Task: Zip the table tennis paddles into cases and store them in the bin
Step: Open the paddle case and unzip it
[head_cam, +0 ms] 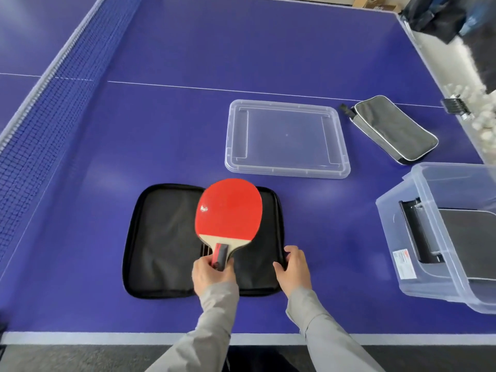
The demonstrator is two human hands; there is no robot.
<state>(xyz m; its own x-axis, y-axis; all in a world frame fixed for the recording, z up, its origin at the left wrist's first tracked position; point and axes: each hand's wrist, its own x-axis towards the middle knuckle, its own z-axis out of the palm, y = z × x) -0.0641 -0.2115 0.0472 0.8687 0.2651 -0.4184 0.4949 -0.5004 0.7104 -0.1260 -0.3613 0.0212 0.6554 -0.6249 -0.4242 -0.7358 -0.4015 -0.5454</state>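
Left hand (212,275) grips the paddle (228,210) handle; right hand (294,269) pinches the open case (161,237) edge.

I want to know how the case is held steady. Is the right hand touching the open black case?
Touching. In the head view, the right hand rests on the right edge of the open black case, with its fingers curled over the zipper border.

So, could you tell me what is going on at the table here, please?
A person is packing a red paddle. The left hand grips its handle above the open black case, while the right hand holds the case's right edge. The clear bin already holds a dark case; its lid and a grey case lie on the table.
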